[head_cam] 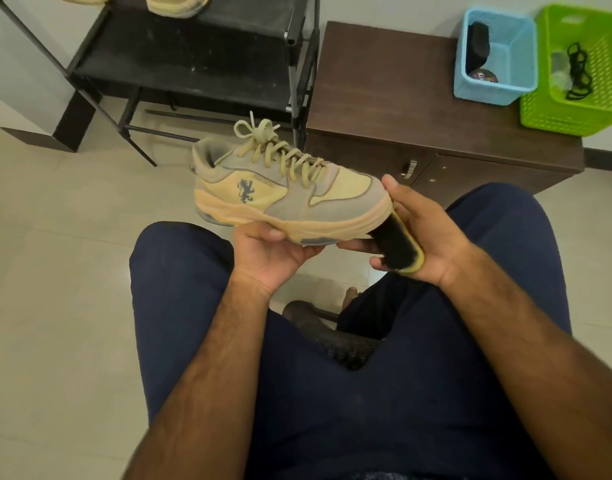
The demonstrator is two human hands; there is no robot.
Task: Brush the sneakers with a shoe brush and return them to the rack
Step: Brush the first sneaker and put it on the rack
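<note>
Head view: left hand (273, 252) is gripping the sneaker (287, 192) by its sole; right hand (432, 233) is gripping the brush (399, 244), its bristles touching the toe.

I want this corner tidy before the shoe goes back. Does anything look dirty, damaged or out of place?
Only the black metal shoe rack: its shelves show pale dusty smudges. The tan suede sneaker held in the left hand looks intact, with its laces tied.
</note>
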